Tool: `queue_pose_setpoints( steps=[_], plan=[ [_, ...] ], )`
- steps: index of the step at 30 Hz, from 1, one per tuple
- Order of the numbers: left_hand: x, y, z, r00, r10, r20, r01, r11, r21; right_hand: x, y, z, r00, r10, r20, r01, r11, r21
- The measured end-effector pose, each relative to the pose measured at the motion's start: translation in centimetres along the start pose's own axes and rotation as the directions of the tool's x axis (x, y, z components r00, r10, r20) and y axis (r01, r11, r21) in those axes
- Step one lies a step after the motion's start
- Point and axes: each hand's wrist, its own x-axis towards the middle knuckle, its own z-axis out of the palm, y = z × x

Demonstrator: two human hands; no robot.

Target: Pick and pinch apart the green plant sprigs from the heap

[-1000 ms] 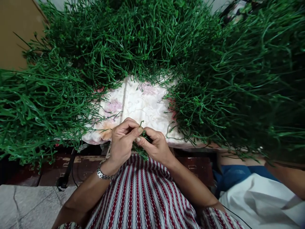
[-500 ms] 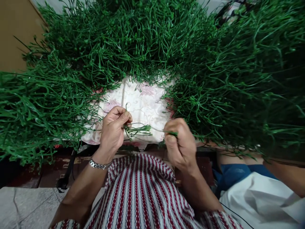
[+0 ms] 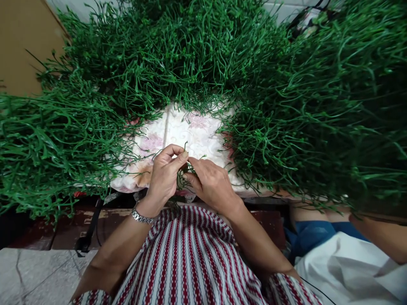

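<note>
My left hand (image 3: pixel 165 176) pinches a few thin green chive stems (image 3: pixel 182 181) between thumb and forefinger, and one short end pokes up above the fingertips. Against those fingertips, my right hand (image 3: pixel 213 183) curls over the same small bunch, its index finger touching near the left thumb. The right palm faces down, so most of the bunch is hidden under it. Both hands are over the near part of a pale flowered cloth (image 3: pixel 178 127).
Large heaps of budded chive stems lie at the left (image 3: pixel 47 144), the back (image 3: pixel 190 46) and the right (image 3: pixel 292 118). A dark patterned bag (image 3: pixel 310 25) is behind them. Another person's arm (image 3: pixel 381 237) and a white cloth (image 3: pixel 346 267) are at lower right.
My right hand has moved left from a closed fist, out at the right with stems in it, to meet my left fingertips. My left hand has shifted slightly right, still pinching.
</note>
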Motion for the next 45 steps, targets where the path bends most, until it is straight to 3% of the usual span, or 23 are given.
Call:
queue_pose_setpoints(
  steps=[4, 7, 12, 16, 21, 24, 26, 28, 30, 33, 35, 36, 39, 45],
  plan=[
    [-0.3, 0.1, -0.7, 1.0, -0.004, 0.022, 0.003, 1.0, 0.027, -0.3, 0.6, 0.1, 1.0, 0.008, 0.009, -0.009, 0.993, 0.116],
    [-1.0, 0.3, -1.6, 0.998, 0.027, 0.048, -0.03, 0.998, 0.051, -0.5, 0.9, 0.0, 0.998, 0.036, -0.058, -0.024, 0.982, 0.187],
    [-2.2, -0.3, -2.8, 0.99, -0.03, 0.141, 0.003, 0.981, 0.192, -0.6, 0.7, -0.1, 0.987, 0.084, -0.139, -0.045, 0.963, 0.266],
    [-2.7, -0.3, -2.9, 0.984, 0.01, 0.178, -0.062, 0.956, 0.288, -0.6, 0.4, -0.1, 0.993, 0.078, -0.086, -0.038, 0.921, 0.388],
    [-3.4, 0.4, -2.8, 0.954, -0.03, 0.298, -0.11, 0.891, 0.44, -1.0, 0.4, -0.2, 0.996, 0.066, -0.063, -0.028, 0.88, 0.474],
    [-3.6, 0.8, -3.0, 0.913, -0.041, 0.405, -0.197, 0.825, 0.529, -1.3, 0.7, -0.5, 0.998, 0.0, -0.063, 0.028, 0.889, 0.457],
    [-3.7, 1.3, -3.2, 0.866, -0.046, 0.497, -0.289, 0.766, 0.574, -1.5, 0.9, -1.0, 0.995, -0.094, -0.028, 0.097, 0.89, 0.446],
    [-3.8, 1.8, -3.4, 0.785, -0.065, 0.616, -0.395, 0.714, 0.578, -1.7, 1.2, -1.5, 0.973, -0.227, 0.038, 0.182, 0.86, 0.476],
    [-4.0, 2.4, -3.6, 0.659, -0.107, 0.744, -0.499, 0.678, 0.539, -2.0, 1.3, -2.2, 0.92, -0.371, 0.126, 0.251, 0.805, 0.537],
    [-4.4, 3.1, -3.7, 0.436, -0.204, 0.876, -0.583, 0.678, 0.448, -2.5, 1.1, -2.9, 0.815, -0.529, 0.238, 0.309, 0.744, 0.593],
    [-4.7, 3.3, -3.7, 0.328, -0.267, 0.906, -0.579, 0.701, 0.416, -2.8, 0.8, -3.2, 0.759, -0.594, 0.266, 0.338, 0.709, 0.619],
    [-4.8, 3.4, -3.7, 0.293, -0.29, 0.911, -0.568, 0.713, 0.41, -2.9, 0.6, -3.2, 0.739, -0.619, 0.265, 0.348, 0.688, 0.636],
    [-4.9, 3.4, -3.7, 0.249, -0.303, 0.92, -0.542, 0.743, 0.392, -3.1, 0.3, -3.2, 0.718, -0.649, 0.25, 0.351, 0.649, 0.675],
    [-4.9, 3.6, -3.5, 0.227, -0.278, 0.933, -0.508, 0.784, 0.357, -2.9, 0.2, -3.2, 0.695, -0.682, 0.227, 0.372, 0.612, 0.698]
  ],
)
